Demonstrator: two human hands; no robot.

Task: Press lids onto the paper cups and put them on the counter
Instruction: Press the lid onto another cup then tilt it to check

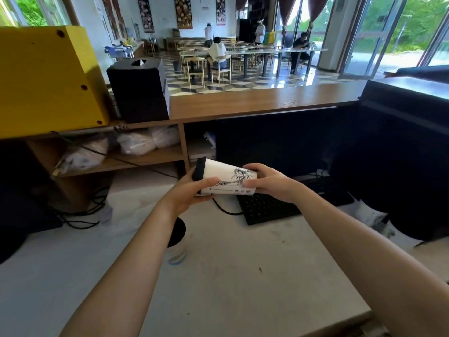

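Paper cup [226, 171], a smooth white taper printed with dark line art, lies on its side in the air above the pale matte worktop [243, 276], its black lid [198, 169] on the wide end at left. The left hand [188, 195] grips that lidded end, thumb across the wall. The right hand [269, 183] wraps the narrow base, both forearms stretched forward, with a black keyboard [264, 210] just beyond.

Bright daylight through windows [398, 27]; foreground dimmer; edges warped, blurred.

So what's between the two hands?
In the head view, a white paper cup with black lid, sideways, gripped by left hand and right hand.
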